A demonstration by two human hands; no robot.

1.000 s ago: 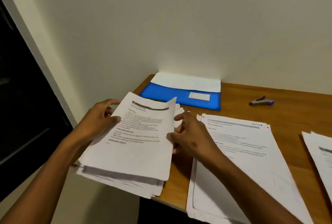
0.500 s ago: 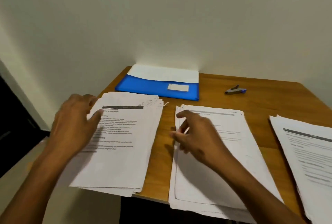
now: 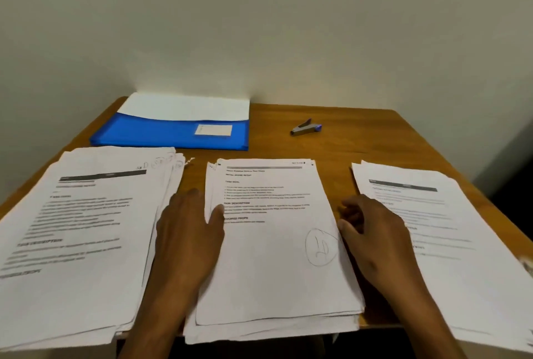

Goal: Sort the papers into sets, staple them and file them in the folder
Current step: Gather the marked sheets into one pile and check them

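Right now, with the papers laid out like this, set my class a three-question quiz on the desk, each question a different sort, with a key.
1. True or false: the stapler lies on top of the blue folder.
2. How many separate paper stacks lie on the desk?
A. two
B. three
C. four
3. Fill in: the left hand and right hand flank the ______ stack.

Key
1. False: it lies on bare wood, to the right of the folder.
2. B: the left stack, the middle one and the right stack.
3. middle
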